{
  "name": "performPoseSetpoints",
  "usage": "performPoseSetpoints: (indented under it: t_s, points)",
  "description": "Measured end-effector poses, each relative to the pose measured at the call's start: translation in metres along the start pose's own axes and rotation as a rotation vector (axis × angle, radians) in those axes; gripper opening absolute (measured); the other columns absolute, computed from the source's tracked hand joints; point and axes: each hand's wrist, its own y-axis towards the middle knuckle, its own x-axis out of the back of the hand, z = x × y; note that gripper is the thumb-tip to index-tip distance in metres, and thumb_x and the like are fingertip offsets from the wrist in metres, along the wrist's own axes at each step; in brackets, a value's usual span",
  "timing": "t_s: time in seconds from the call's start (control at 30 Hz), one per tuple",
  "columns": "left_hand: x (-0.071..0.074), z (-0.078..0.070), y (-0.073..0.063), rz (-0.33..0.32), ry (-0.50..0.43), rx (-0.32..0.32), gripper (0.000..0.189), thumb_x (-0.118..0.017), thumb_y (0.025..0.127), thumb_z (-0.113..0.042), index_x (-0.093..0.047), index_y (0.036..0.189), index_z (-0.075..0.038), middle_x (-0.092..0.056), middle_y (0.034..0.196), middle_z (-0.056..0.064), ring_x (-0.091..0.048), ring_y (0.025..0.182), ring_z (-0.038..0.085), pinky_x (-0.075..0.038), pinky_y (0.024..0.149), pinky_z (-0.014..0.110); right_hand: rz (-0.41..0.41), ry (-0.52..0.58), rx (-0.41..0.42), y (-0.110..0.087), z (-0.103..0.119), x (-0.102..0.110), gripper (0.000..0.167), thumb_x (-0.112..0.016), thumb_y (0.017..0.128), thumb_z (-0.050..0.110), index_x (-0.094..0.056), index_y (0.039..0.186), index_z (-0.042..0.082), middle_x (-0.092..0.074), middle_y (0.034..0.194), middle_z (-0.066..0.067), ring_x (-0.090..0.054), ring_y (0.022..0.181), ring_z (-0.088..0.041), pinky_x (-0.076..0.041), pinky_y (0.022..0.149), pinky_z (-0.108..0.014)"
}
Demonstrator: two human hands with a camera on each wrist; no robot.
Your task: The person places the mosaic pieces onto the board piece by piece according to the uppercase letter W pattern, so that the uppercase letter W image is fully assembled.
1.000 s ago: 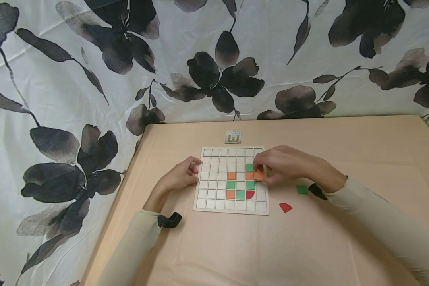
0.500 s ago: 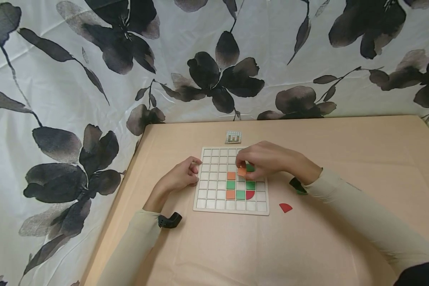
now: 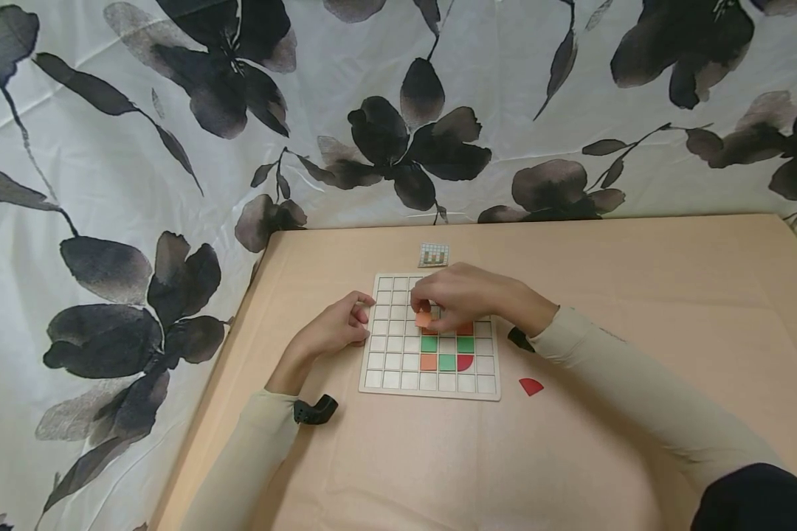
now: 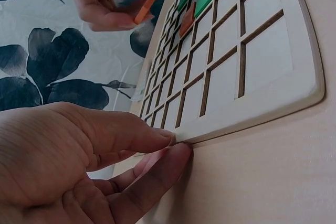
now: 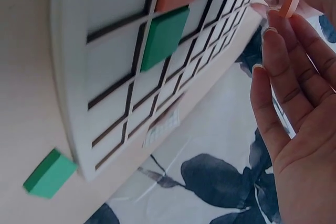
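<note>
A white grid board [image 3: 364, 380] lies on the table under both hands. My left hand [image 3: 332, 324] is at its left edge, thumb and fingertip pinching the rim [image 4: 226, 127] in the left wrist view. Between thumb and fingers, my right hand [image 3: 471, 296] holds an orange square tile [image 3: 423, 319] above the upper middle of the grid. Green tiles [image 3: 465, 345], orange ones [image 3: 428, 362] and a red quarter-round piece [image 3: 464, 362] sit in cells lower down. The right hand covers part of the upper rows.
A small card with a printed grid [image 3: 434, 255] lies behind the board. To the board's right are a loose red wedge [image 3: 530, 386] and a loose green tile [image 5: 51, 174]. A floral cloth [image 3: 345, 74] hangs beyond the table [image 3: 571, 472].
My right hand has carried the orange tile leftward across the board, from its right side to the upper middle. The left hand stays at the left edge.
</note>
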Motion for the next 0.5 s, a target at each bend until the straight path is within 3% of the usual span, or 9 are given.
performPoseSetpoints:
  t_s: [0.17, 0.5]
  points:
    - [0.000, 0.000, 0.000, 0.000, -0.011, 0.010, 0.052, -0.064, 0.091, 0.009, -0.046, 0.138, -0.005, -0.049, 0.104, 0.013, -0.052, 0.083, 0.019, -0.053, 0.071, 0.030, 0.010, -0.008, 0.013, 0.012, 0.001, -0.008, 0.021, -0.072, 0.089, 0.039, -0.067, 0.101, 0.022, -0.064, 0.086, 0.005, -0.052, 0.077, -0.006, -0.043, 0.068, -0.026]
    - [0.000, -0.001, -0.001, 0.001, -0.004, 0.005, 0.053, -0.064, 0.091, 0.010, -0.046, 0.138, -0.003, -0.050, 0.104, 0.012, -0.052, 0.083, 0.019, -0.055, 0.071, 0.030, 0.041, -0.040, 0.010, 0.032, 0.006, -0.016, 0.020, -0.072, 0.086, 0.035, -0.066, 0.098, 0.020, -0.059, 0.083, 0.007, -0.050, 0.072, -0.007, -0.038, 0.059, -0.025]
